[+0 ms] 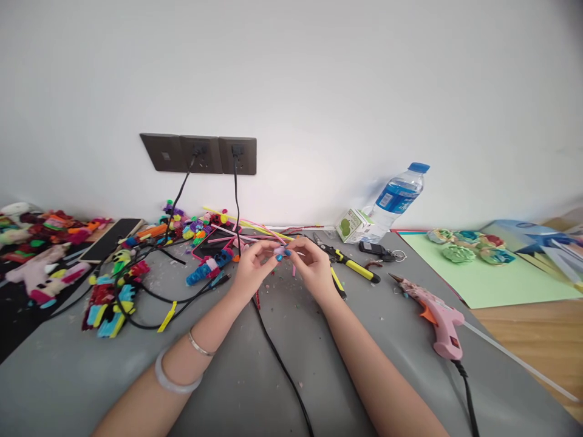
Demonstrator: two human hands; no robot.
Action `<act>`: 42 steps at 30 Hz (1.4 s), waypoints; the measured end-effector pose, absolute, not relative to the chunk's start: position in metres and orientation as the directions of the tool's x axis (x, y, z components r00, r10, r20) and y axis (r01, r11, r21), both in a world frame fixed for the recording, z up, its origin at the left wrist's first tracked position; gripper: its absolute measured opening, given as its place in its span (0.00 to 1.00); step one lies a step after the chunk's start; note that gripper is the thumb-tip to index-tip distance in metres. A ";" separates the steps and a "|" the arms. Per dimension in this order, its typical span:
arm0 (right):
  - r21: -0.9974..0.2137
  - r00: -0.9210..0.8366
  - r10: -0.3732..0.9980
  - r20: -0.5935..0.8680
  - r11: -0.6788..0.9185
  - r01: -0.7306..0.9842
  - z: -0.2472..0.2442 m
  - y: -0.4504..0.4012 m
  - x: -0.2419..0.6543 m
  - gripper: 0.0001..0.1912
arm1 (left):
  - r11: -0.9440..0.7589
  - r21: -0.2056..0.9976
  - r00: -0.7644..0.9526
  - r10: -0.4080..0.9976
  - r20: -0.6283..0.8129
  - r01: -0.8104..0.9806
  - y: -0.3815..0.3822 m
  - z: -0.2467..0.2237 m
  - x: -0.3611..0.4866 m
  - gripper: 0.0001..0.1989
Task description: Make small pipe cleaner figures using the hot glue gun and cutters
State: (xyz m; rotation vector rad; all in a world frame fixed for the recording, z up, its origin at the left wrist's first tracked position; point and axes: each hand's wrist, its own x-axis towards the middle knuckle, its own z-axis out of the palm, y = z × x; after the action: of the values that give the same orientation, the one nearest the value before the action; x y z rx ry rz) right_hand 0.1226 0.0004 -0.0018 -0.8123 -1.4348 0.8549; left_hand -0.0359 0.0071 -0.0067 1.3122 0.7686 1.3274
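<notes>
My left hand and my right hand meet above the middle of the grey table. Between their fingertips they pinch a small pale pink piece, mostly covered by the fingers. A pink strip hangs below it near the right fingers. Behind the hands lie pink and yellow pipe cleaners. Just to the left is a blue fuzzy figure. Yellow-and-black pliers rest to the right of my right hand.
A pink glue gun lies at the right, near green paper. A water bottle and small box stand by the wall. Black cables cross the table. Fuzzy figures and a phone lie left.
</notes>
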 end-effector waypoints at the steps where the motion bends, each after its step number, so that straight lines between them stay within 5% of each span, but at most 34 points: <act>1: -0.876 -0.034 0.875 0.483 0.483 -0.012 -0.002 0.001 0.123 0.08 | -0.199 0.944 0.168 0.954 0.248 -0.264 0.007 -0.006 -0.035 0.15; 23: -0.883 -0.068 0.881 0.468 0.469 -0.014 -0.001 0.001 0.123 0.11 | -0.098 0.932 0.032 0.993 0.116 -0.349 0.009 -0.004 -0.036 0.15; 42: -0.849 -0.049 0.848 0.527 0.524 -0.067 -0.002 0.004 0.122 0.12 | -0.188 0.939 0.049 0.976 0.211 -0.287 0.009 -0.005 -0.037 0.14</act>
State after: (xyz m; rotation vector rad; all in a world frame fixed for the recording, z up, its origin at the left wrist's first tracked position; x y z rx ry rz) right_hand 0.1224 0.0040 -0.0020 -0.7254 -1.4310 0.8598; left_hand -0.0374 0.0093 -0.0052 1.1726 0.8368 1.4164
